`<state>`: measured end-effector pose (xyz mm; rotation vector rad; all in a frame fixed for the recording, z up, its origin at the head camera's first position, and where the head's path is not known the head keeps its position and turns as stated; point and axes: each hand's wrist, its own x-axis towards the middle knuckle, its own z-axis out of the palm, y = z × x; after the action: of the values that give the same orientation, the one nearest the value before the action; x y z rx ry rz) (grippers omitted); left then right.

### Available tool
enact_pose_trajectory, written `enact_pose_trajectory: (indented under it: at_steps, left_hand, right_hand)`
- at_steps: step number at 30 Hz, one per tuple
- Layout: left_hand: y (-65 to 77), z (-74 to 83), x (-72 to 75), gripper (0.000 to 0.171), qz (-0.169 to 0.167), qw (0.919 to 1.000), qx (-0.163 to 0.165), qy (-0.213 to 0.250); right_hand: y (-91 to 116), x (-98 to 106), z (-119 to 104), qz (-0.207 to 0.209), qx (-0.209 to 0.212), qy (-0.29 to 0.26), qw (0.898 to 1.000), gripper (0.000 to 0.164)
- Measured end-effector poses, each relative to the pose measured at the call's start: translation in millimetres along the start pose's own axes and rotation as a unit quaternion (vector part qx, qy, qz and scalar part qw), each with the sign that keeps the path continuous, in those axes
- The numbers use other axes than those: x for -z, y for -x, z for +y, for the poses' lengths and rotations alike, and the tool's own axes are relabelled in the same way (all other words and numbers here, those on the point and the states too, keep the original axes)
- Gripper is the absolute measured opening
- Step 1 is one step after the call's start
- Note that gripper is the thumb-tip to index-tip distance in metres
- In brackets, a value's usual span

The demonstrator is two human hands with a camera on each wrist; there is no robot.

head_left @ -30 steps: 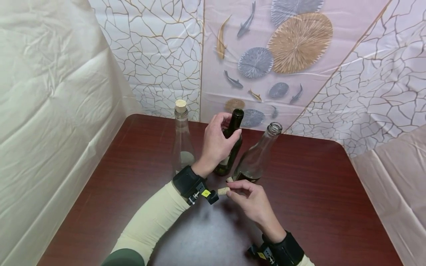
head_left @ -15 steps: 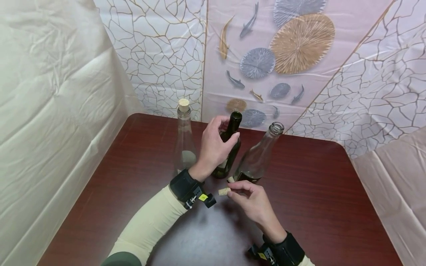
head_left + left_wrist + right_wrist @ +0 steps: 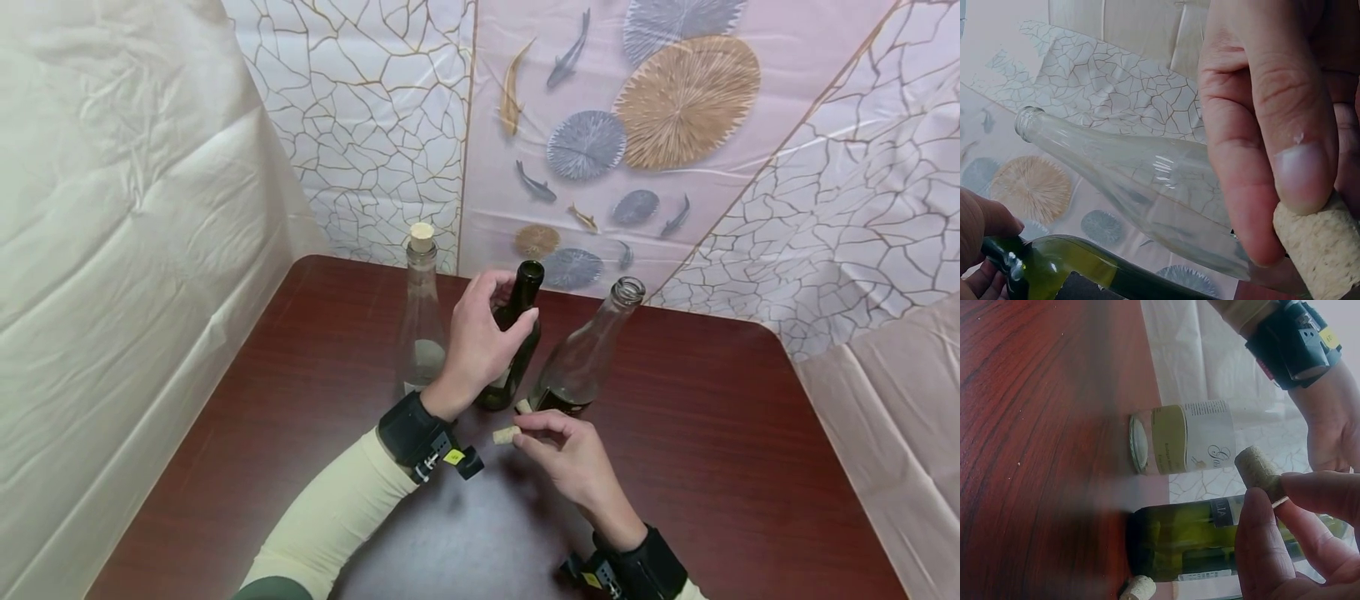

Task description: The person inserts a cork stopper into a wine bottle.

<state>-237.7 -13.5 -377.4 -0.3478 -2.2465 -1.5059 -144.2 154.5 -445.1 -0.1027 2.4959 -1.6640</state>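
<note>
My left hand (image 3: 478, 337) holds the neck of a dark green wine bottle (image 3: 529, 287), which stands upright on the table. In the left wrist view its thumb and fingers wrap the green bottle neck (image 3: 1015, 256). My right hand (image 3: 570, 454) pinches a small cork (image 3: 506, 435) between thumb and fingers, in front of the bottles. That cork (image 3: 1259, 469) shows whole in the right wrist view. A second cork (image 3: 1138, 589) lies on the table near the green bottle's base, partly cut off there. The green bottle's mouth has no cork in it.
Left of the green bottle stands a clear bottle (image 3: 422, 321) with a cork (image 3: 422, 237) in its mouth. On the right is another clear bottle (image 3: 592, 350), uncorked. The dark red table (image 3: 712, 433) ends at patterned cloth (image 3: 375, 125) behind.
My left hand and the green bottle have shifted slightly toward me and to the left. The right hand keeps its pinch on the cork, nearly still. The head view has turned a little left.
</note>
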Motion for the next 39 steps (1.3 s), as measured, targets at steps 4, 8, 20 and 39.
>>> enact_pose_trajectory:
  at_steps: [4, 8, 20, 39]
  left_hand:
    - [2.8, 0.8, 2.3, 0.042, 0.000, 1.0000, 0.002, 0.000]
    - [5.9, 1.6, 4.8, 0.042, 0.001, 1.0000, 0.002, 0.001]
    - [14.1, 0.8, 12.5, 0.042, -0.003, 0.9999, 0.003, 0.009]
    - [22.3, 1.8, 23.5, 0.042, -0.002, 1.0000, -0.004, -0.002]
  right_hand:
    - [-0.1, -0.8, 0.6, 0.000, -0.001, 0.003, 1.000, 0.019]
    - [0.1, -1.7, 0.8, -0.002, 0.000, 0.005, 1.000, 0.021]
    - [1.3, -3.8, 0.6, -0.008, 0.004, 0.002, 1.000, 0.020]
    - [3.2, -10.0, 2.2, -0.019, 0.007, 0.026, 0.999, 0.018]
